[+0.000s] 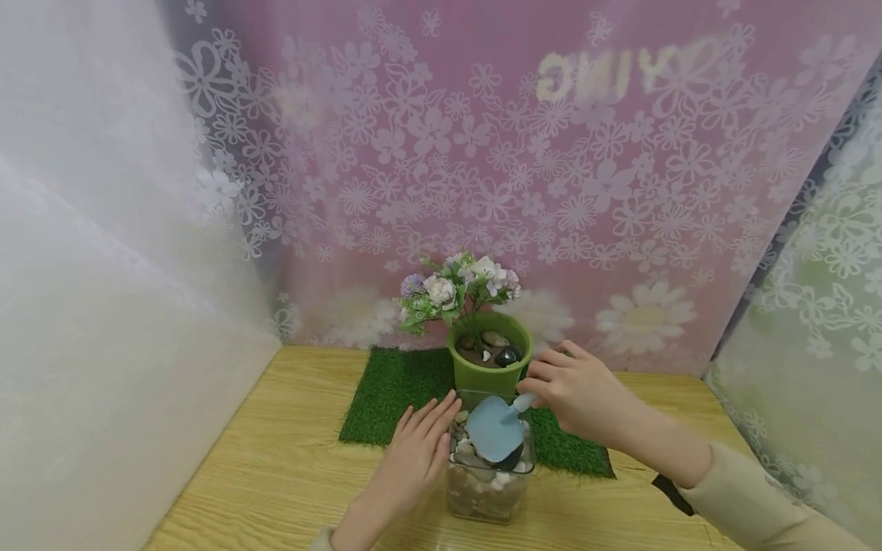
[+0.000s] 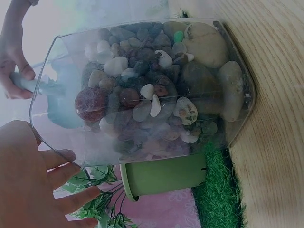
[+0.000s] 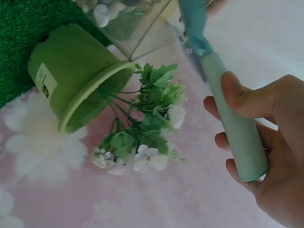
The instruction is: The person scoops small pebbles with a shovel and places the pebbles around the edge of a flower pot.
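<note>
My right hand (image 1: 582,394) grips a small blue trowel (image 1: 494,430) by its pale handle (image 3: 237,118), thumb along one side and fingers round the other. The blade is over the mouth of a square clear container (image 1: 491,497). Pebbles (image 2: 142,90) of several sizes and colours fill much of that container. With its fingers spread and fairly straight, my left hand (image 1: 418,448) touches the container's left rim. Just behind stands a green flower pot (image 1: 485,379) holding artificial flowers (image 1: 458,287), brown soil and a few stones (image 1: 508,355).
Artificial turf (image 1: 396,383) lies beneath the pot on the wood-grain tabletop (image 1: 276,459). A pink floral curtain (image 1: 448,168) hangs behind, with pale sheets at left (image 1: 124,268) and right (image 1: 813,367).
</note>
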Tool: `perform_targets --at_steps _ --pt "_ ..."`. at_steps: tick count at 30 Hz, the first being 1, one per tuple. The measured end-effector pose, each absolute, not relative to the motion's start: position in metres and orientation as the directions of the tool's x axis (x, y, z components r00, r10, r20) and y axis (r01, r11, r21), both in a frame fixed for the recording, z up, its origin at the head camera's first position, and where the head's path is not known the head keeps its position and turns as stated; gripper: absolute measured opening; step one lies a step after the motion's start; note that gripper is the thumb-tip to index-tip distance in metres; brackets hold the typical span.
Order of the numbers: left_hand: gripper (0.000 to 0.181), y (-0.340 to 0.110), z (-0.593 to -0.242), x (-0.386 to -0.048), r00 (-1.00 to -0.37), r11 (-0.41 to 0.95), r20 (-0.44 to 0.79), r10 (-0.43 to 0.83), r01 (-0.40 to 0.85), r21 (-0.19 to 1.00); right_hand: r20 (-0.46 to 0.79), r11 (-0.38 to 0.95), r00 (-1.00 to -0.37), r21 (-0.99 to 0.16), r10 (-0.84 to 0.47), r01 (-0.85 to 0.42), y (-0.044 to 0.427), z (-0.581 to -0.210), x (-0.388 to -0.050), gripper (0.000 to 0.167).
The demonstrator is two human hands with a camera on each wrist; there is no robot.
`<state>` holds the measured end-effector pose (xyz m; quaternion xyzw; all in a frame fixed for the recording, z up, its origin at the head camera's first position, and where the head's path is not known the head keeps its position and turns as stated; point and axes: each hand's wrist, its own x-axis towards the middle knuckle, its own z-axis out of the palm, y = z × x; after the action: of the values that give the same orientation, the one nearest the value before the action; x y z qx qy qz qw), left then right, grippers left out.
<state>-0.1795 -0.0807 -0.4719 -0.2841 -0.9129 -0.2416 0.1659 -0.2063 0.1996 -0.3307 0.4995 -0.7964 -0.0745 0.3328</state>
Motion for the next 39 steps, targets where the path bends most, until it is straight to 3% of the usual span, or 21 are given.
perform_targets --at_steps 6,11,18,23,39 --pt "0.048 -0.081 -0.471 -0.179 -0.790 0.725 0.428 0.439 0.593 0.350 0.347 0.438 -0.288 0.515 -0.892 -0.737 0.182 -0.327 -0.204 0.026" --pt "0.048 -0.081 -0.471 -0.180 -0.793 0.725 0.424 0.438 0.590 0.355 0.318 0.412 -0.288 0.459 -0.903 -0.787 0.175 -0.335 -0.214 0.022" --pt "0.048 -0.079 -0.473 -0.182 -0.785 0.717 0.429 0.447 0.601 0.353 0.350 0.562 -0.500 0.099 -0.792 -0.821 0.200 -0.359 -0.228 0.018" --pt "0.048 -0.079 -0.475 -0.181 -0.786 0.716 0.428 0.445 0.600 0.356 0.303 0.624 -0.607 -0.052 -0.734 -0.780 0.211 -0.370 -0.227 0.016" --pt "0.048 -0.081 -0.473 -0.181 -0.796 0.718 0.423 0.432 0.588 0.372 0.278 0.691 -0.754 -0.301 -0.595 -0.657 0.216 -0.387 -0.215 0.015"
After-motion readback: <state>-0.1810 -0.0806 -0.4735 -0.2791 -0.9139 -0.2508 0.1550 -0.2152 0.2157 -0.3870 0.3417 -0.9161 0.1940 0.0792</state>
